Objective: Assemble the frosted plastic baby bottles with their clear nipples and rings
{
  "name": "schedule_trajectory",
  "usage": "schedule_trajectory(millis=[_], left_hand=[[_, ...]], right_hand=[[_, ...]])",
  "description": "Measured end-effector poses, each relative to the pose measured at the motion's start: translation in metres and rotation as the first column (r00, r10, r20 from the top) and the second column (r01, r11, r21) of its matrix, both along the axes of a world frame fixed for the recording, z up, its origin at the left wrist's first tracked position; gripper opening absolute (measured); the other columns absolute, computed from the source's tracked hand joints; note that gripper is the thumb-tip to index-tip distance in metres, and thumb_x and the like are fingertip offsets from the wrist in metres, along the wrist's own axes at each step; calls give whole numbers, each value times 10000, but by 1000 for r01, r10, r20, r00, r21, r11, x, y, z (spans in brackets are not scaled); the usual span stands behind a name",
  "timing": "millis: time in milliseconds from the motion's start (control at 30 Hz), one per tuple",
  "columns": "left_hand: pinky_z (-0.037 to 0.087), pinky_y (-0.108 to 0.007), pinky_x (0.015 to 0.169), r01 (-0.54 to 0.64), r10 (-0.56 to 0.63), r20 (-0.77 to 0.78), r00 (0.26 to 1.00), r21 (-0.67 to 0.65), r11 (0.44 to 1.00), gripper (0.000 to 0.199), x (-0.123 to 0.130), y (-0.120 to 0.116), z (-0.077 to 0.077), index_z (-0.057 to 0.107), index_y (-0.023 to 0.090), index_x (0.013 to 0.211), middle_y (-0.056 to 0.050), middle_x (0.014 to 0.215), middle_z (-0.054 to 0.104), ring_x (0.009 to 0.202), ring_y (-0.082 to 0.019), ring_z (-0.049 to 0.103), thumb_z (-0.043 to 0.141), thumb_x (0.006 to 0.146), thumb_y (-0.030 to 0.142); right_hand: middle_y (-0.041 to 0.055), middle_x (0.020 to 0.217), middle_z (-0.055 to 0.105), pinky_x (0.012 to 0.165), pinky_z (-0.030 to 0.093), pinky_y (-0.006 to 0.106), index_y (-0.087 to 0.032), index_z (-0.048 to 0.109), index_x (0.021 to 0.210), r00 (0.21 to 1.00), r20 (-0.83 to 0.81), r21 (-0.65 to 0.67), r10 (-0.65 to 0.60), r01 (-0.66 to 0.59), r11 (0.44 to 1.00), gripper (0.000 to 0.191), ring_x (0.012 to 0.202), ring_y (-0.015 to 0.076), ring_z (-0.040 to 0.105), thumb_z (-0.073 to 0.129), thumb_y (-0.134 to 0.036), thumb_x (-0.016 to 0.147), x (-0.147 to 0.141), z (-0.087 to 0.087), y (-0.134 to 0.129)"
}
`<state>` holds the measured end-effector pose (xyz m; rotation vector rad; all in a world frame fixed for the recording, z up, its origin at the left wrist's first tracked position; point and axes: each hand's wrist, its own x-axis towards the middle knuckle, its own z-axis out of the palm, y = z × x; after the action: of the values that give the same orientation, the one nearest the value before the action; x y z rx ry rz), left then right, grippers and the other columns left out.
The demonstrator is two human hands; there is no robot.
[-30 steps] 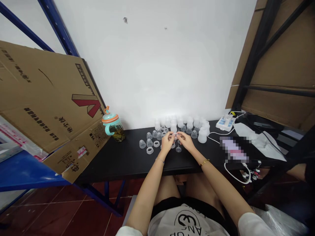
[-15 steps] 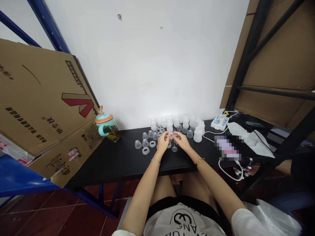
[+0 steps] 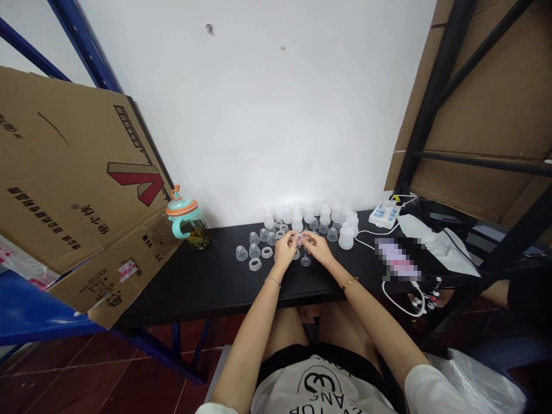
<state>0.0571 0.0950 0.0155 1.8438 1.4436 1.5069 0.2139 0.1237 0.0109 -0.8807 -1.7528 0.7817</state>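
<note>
Over the black table, my left hand and my right hand meet, fingertips pinched on a small clear bottle ring. Fingers cover much of it, so I cannot tell whether a teat sits inside. Just below my right hand lies a clear bottle teat, base down. Left of my hands are loose bottle rings and several clear domed caps. Behind them stand several frosted white baby bottles, one of them a nearer bottle on the right.
A turquoise-lidded jug stands at the left by a large cardboard box. On the right are a power strip, white cables, a blurred-out phone and white paper. The white wall closes off the back.
Almost nothing differs. My fingers shift very slightly around the bottle ring, and the whole view drifts a little.
</note>
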Motion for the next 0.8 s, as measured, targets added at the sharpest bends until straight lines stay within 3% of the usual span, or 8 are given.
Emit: schedule_trajectory(millis=[533, 800], left_hand=[[416, -233, 559, -72, 74, -70, 995, 38, 997, 252, 1, -2, 2, 716, 197, 1012, -8, 692, 717, 509, -128, 582, 558, 901, 360], [426, -219, 561, -31, 32, -69, 997, 22, 999, 279, 1, -2, 2, 635, 202, 1132, -13, 851, 744, 505, -104, 578, 551, 875, 273]], right_hand=[[31, 842, 711, 455, 471, 237, -202, 673, 1039, 1000, -13, 7, -3, 3, 1000, 327, 476, 119, 581, 587, -460, 859, 1, 3, -2], [33, 927, 712, 459, 464, 239, -221, 639, 1053, 999, -15, 11, -38, 38, 999, 314, 465, 109, 573, 561, -463, 869, 1, 1, 0]])
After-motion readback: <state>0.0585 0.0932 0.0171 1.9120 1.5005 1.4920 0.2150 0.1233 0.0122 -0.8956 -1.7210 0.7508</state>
